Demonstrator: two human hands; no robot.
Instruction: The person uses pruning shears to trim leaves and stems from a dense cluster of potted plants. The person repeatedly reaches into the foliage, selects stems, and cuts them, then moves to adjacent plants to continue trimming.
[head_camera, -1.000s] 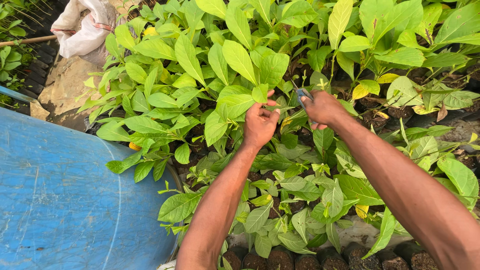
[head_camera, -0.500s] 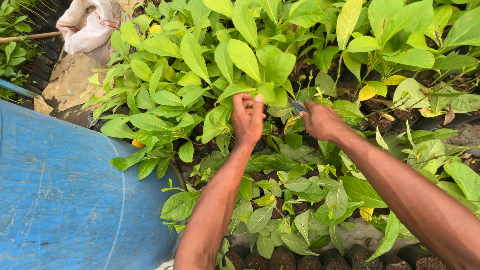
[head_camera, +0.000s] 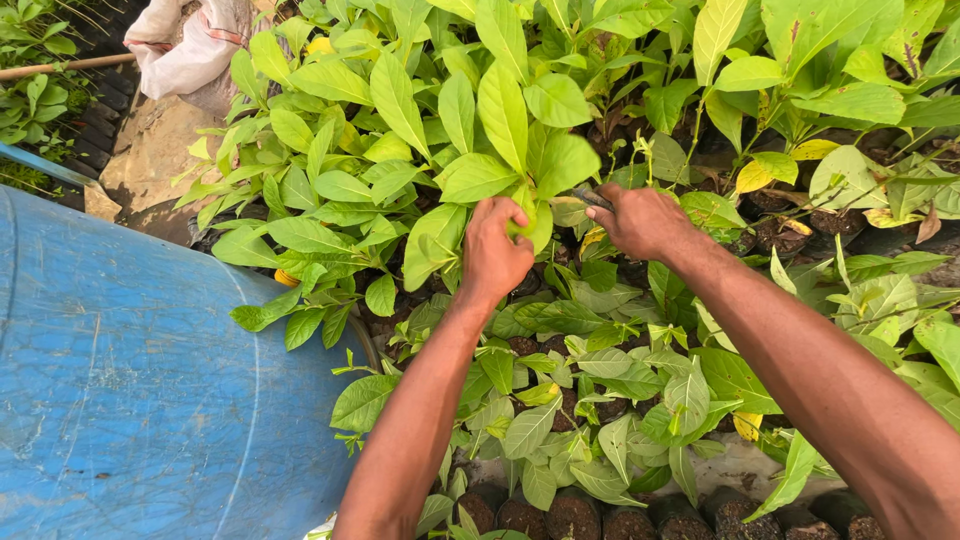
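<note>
Outdoor nursery bed, dense green seedlings (head_camera: 560, 330) in dark soil bags (head_camera: 575, 515) packed side by side. Blue drum (head_camera: 130, 400) lies at my left, white sack (head_camera: 185, 45) beyond it on bare ground. My left hand (head_camera: 492, 250) reaches into foliage, fingers pinched together on broad green leaf (head_camera: 535, 215) of one seedling. My right hand (head_camera: 645, 220) just beside it, fingers curled shut around small dark tool (head_camera: 592, 197), tip pointing toward same leaf. Cannot tell tool's kind. Both forearms stretch over lower seedlings.
</note>
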